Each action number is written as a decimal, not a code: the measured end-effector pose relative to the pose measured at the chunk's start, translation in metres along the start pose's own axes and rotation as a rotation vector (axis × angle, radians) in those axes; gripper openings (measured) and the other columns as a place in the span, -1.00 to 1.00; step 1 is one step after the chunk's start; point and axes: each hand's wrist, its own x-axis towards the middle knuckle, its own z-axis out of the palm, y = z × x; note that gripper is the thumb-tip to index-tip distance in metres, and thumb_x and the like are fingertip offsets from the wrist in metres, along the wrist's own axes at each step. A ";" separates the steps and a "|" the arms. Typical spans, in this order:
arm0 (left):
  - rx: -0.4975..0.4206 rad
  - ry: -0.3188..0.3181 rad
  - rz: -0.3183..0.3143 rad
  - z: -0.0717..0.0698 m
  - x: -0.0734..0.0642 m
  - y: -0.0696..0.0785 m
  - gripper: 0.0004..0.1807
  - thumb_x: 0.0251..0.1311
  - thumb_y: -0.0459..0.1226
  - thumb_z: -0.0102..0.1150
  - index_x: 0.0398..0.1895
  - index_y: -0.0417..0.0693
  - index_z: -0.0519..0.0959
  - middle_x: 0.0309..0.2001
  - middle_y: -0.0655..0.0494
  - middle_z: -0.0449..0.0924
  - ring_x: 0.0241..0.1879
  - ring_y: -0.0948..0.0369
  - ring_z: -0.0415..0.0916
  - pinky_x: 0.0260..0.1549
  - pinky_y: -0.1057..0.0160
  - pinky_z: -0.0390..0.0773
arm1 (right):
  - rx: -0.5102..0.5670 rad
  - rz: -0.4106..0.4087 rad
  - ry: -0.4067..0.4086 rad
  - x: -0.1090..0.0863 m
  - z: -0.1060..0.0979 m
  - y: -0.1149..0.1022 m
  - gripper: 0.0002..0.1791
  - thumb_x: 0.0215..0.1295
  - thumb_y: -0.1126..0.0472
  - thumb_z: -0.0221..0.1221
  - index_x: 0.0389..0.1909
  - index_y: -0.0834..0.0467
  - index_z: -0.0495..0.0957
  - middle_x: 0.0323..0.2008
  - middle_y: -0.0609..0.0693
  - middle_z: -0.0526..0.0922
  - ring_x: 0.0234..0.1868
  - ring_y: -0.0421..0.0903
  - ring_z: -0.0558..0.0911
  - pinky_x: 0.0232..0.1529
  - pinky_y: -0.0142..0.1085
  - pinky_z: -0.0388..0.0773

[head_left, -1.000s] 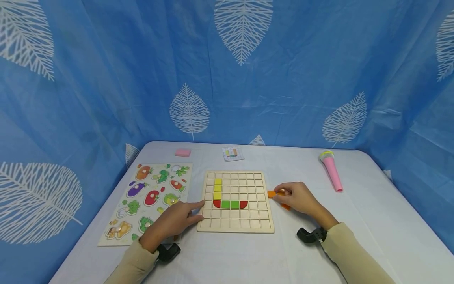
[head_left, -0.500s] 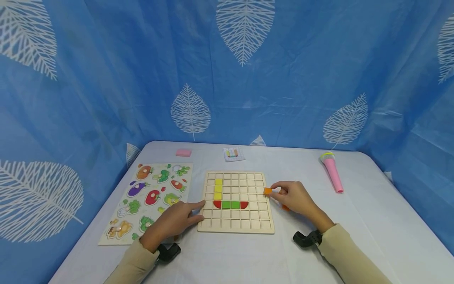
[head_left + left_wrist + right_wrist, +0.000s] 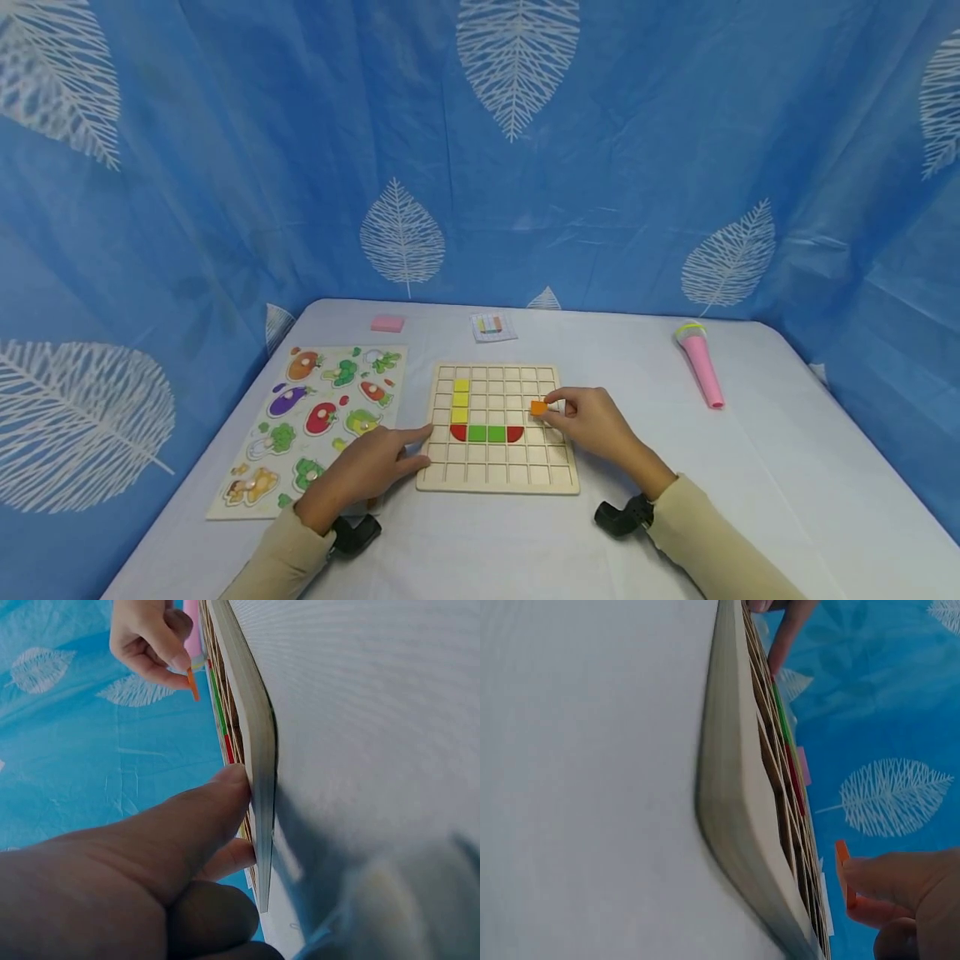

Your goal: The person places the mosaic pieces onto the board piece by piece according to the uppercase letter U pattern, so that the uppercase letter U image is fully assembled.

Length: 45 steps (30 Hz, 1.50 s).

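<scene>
A square wooden grid board (image 3: pixel 497 475) lies flat on the table. Set in its cells are several yellow squares (image 3: pixel 461 400) in a column, two green squares (image 3: pixel 487 433) and a red curved piece (image 3: pixel 514 434) at each end of the green ones. Over the board's right part, my right hand (image 3: pixel 592 421) pinches an orange square tile (image 3: pixel 538 408) between thumb and fingertips; the right wrist view shows the orange tile (image 3: pixel 845 874) edge-on, above the board. My left hand (image 3: pixel 371 458) touches the board's left edge with thumb and index finger outstretched.
A vegetable puzzle board (image 3: pixel 247 446) lies at the left, partly under my left forearm. Behind the grid board are a pink block (image 3: pixel 387 323) and a small pattern card (image 3: pixel 493 327). A pink toy microphone (image 3: pixel 702 367) lies at the far right. Blue curtains surround the table.
My right hand has moved left with the orange tile, from beside the board's right edge to over its right-hand cells. The left hand has stayed at the left edge.
</scene>
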 end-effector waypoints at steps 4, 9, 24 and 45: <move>-0.010 -0.002 -0.011 -0.002 -0.001 0.001 -0.38 0.39 -0.04 0.26 0.47 0.04 0.44 -0.68 0.14 0.38 -0.89 0.21 0.31 -0.77 0.23 0.37 | 0.005 0.014 0.013 0.001 0.006 -0.006 -0.73 0.24 0.08 0.44 -0.09 0.11 0.76 -0.75 -0.16 0.33 -0.73 -0.27 0.22 -0.67 -0.39 0.13; -0.014 -0.002 -0.031 -0.002 -0.003 0.003 -0.38 0.37 -0.05 0.28 0.47 0.04 0.45 -0.66 0.14 0.38 -0.88 0.20 0.32 -0.75 0.24 0.37 | 0.003 -0.012 0.008 0.002 0.013 -0.011 -0.71 0.25 0.07 0.43 -0.07 0.11 0.76 -0.75 -0.17 0.34 -0.73 -0.28 0.22 -0.65 -0.39 0.15; -0.013 0.000 -0.029 -0.002 -0.003 0.002 -0.38 0.37 -0.05 0.29 0.46 0.04 0.46 -0.67 0.14 0.37 -0.86 0.18 0.33 -0.75 0.24 0.37 | 0.005 -0.019 -0.010 0.009 0.028 -0.020 -0.73 0.25 0.03 0.43 -0.10 0.05 0.76 -0.75 -0.20 0.33 -0.78 -0.29 0.21 -0.68 -0.40 0.12; 0.004 -0.002 -0.021 0.000 -0.001 0.004 -0.38 0.37 -0.05 0.28 0.46 0.04 0.45 -0.66 0.15 0.36 -0.85 0.19 0.34 -0.74 0.26 0.35 | -0.029 -0.016 -0.030 0.006 0.029 -0.017 -0.75 0.29 0.06 0.39 -0.06 0.04 0.76 -0.76 -0.20 0.34 -0.77 -0.30 0.22 -0.67 -0.40 0.12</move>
